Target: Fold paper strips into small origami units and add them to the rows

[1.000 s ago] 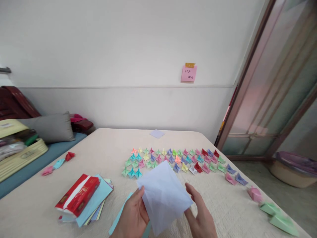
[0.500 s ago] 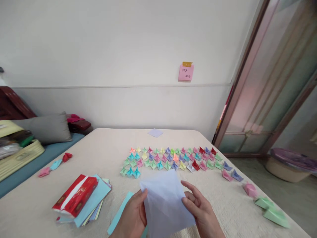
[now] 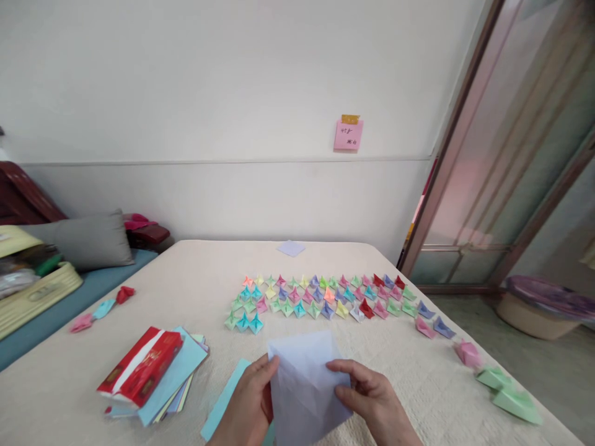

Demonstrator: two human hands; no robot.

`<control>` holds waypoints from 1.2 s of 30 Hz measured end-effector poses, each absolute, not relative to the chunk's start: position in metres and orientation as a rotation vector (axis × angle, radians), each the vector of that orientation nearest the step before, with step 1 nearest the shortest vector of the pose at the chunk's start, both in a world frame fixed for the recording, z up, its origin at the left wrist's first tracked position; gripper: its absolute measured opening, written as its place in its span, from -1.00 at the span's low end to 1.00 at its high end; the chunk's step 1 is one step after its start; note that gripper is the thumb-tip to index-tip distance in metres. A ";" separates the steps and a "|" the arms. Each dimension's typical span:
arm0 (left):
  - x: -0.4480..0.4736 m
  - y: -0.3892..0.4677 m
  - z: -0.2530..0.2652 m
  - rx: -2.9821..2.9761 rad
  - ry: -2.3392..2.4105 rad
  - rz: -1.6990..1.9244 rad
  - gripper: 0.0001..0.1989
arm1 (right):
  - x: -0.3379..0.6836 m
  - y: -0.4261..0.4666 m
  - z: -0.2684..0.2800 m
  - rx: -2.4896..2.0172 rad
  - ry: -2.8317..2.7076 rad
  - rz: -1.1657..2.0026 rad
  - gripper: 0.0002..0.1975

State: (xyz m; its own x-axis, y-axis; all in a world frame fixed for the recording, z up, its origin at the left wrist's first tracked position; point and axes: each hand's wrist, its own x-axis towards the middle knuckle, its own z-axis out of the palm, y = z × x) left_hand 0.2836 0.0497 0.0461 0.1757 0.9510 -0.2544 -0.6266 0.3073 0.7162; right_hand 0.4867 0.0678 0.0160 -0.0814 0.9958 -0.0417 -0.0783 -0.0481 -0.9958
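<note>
A pale lavender sheet of paper point(image 3: 304, 384), with faint crease lines across it, is held up above the bed in front of me. My left hand point(image 3: 253, 396) grips its left edge, the thumb on the near face and the other fingers behind. At the right edge, my right hand point(image 3: 372, 393) has its thumb and index finger on the sheet, the remaining fingers curled. Beneath my left hand lies a light blue sheet point(image 3: 227, 393), partly covered. Beyond the held paper stand rows of small folded paper boats point(image 3: 300, 308) in many colours.
To the left, a red tissue pack point(image 3: 142, 365) rests on a stack of coloured paper point(image 3: 186, 359). Larger folded paper pieces point(image 3: 515, 402) line the bed's right edge. Another lavender sheet point(image 3: 291, 248) lies at the far edge. A pink note point(image 3: 348, 135) is taped to the wall.
The lavender sheet has come down slightly and its right edge has shifted left. My right hand has moved left, its fingers now lying over the paper.
</note>
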 end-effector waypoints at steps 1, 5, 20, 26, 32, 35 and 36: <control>0.284 0.050 0.044 0.539 0.783 1.204 -0.53 | 0.487 0.068 0.017 -1.154 -1.188 1.313 -0.78; 0.283 0.052 0.033 0.696 0.917 1.321 -0.09 | 0.487 0.066 0.019 -1.212 -1.250 1.213 -0.79; 0.279 0.052 0.016 1.503 1.462 1.269 -0.80 | 0.490 0.069 0.003 -1.285 -1.665 0.629 -0.89; 0.276 0.052 0.020 1.643 1.493 1.208 -0.85 | 0.493 0.070 0.000 -1.256 -1.784 0.250 -0.89; 0.273 0.052 0.027 1.455 1.557 1.334 -0.79 | 0.486 0.060 0.008 -0.956 -1.844 -0.342 -0.86; 0.280 0.049 0.028 1.140 1.315 1.038 -0.61 | 0.481 0.053 0.016 -0.768 -1.927 -0.666 -0.80; 0.283 0.047 0.027 0.975 1.195 0.973 -0.58 | 0.479 0.051 0.018 -0.744 -1.969 -0.718 -0.78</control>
State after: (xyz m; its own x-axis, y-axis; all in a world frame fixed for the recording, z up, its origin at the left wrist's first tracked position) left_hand 0.2827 0.0474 0.0271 0.1074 0.9546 -0.2780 -0.0781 0.2868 0.9548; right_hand 0.4789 0.0509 0.0179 -0.4278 0.2195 0.8768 0.7324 0.6527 0.1939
